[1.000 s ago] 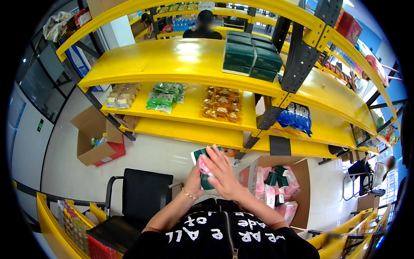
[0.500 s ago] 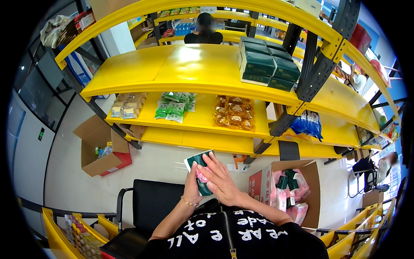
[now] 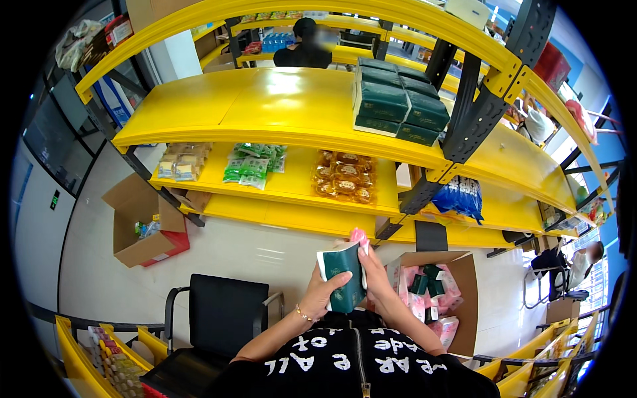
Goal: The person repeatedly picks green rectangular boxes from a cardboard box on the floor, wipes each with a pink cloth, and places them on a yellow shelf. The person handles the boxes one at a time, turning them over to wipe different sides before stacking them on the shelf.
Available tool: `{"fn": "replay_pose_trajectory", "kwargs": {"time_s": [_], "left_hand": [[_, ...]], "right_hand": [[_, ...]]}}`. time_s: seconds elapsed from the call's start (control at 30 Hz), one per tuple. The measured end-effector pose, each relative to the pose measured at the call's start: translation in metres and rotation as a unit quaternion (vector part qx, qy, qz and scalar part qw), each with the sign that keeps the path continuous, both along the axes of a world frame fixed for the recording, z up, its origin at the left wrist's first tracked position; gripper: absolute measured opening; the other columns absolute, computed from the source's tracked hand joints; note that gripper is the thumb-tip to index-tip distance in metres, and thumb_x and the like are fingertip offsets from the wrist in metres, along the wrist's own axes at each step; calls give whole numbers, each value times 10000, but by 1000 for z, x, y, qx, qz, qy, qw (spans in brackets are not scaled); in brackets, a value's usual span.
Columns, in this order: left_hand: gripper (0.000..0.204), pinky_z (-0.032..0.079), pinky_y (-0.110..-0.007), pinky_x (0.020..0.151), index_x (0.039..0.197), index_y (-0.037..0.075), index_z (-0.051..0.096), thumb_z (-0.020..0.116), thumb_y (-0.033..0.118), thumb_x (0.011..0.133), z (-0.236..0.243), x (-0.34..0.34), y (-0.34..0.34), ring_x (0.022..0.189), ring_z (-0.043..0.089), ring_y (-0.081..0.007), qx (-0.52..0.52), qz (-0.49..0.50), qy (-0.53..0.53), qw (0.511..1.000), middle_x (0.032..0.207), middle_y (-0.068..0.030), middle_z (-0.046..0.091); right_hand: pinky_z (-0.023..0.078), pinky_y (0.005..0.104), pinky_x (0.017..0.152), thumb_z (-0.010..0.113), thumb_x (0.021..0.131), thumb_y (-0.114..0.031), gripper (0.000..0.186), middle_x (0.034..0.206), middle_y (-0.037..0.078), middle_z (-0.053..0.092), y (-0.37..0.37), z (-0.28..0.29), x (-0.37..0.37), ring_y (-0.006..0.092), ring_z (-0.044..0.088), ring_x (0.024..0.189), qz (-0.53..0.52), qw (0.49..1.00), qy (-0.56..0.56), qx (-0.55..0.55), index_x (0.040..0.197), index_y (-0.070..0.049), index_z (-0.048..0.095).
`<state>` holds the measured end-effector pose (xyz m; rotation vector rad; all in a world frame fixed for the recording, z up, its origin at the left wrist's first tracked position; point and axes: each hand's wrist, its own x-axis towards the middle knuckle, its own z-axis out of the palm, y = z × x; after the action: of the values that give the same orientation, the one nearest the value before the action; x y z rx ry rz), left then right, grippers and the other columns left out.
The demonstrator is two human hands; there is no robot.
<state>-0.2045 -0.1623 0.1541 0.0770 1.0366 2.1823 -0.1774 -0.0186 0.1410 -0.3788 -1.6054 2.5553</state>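
My left hand (image 3: 323, 292) grips a dark green soft pack (image 3: 353, 264) with a white end, looking like a tissue pack. Its thumb lies across the front face. At the pack's right side, my right hand (image 3: 379, 277) is closed on a crumpled pink cloth (image 3: 359, 235). Part of this pink piece sticks up above the fingers at the top edge, and the rest is hidden. Similar dark green packs (image 3: 383, 103) are stacked on the yellow shelf (image 3: 199, 109) ahead.
Right of my hands, an open carton (image 3: 468, 285) holds pink-and-white packages and green packs. Another carton (image 3: 176, 249) stands left on the floor. A black chair (image 3: 229, 305) is at lower left. Packaged snacks (image 3: 345, 176) lie on the lower shelf. A person (image 3: 304, 50) sits beyond.
The green pack has turned upright and moved slightly right. My right hand has slid from its face to its right side, carrying the pink cloth along. The view has shifted a little.
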Motion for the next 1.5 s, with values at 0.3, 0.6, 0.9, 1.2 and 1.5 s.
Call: {"fn": "replay_pose_trajectory", "kwargs": {"time_s": [0.3,0.6,0.9,1.2,1.5], "left_hand": [[715,398,-324,1024,1441,12,307,692,135,852,-5,-6,38,1201,490,-188,-107,79,280,951,1328,-126,490],[529,465,-293,910,1279,-15,431,713,163,869,11,19,74,1050,558,-149,-93,155,264,947,1177,-97,575],[480,477,-287,891,1249,-13,505,723,161,858,12,16,64,1011,577,-136,-110,143,197,964,1121,-87,617],[544,472,-306,904,1252,-12,491,757,197,826,20,15,63,1022,589,-169,-154,116,302,934,1130,-109,623],[571,475,-304,902,1285,12,485,741,260,838,21,-10,45,1036,595,-168,-192,-108,339,915,1150,-123,611]], "right_hand": [[350,323,1069,440,1016,-146,517,1419,98,405,32,16,46,189,438,1264,-73,995,67,-28,1490,-67,249],[234,363,1128,494,941,-102,557,1475,198,359,62,44,47,301,336,1374,-53,890,187,413,1431,70,293],[206,383,1139,525,950,-214,621,1476,220,333,67,49,48,336,307,1385,3,912,178,370,1447,55,268],[241,385,1120,585,900,-152,686,1457,208,336,56,43,48,296,354,1343,-73,928,181,316,1453,56,237],[444,309,909,708,798,-98,421,1094,128,621,73,62,48,223,596,1030,-12,936,101,337,1176,39,584]]}}
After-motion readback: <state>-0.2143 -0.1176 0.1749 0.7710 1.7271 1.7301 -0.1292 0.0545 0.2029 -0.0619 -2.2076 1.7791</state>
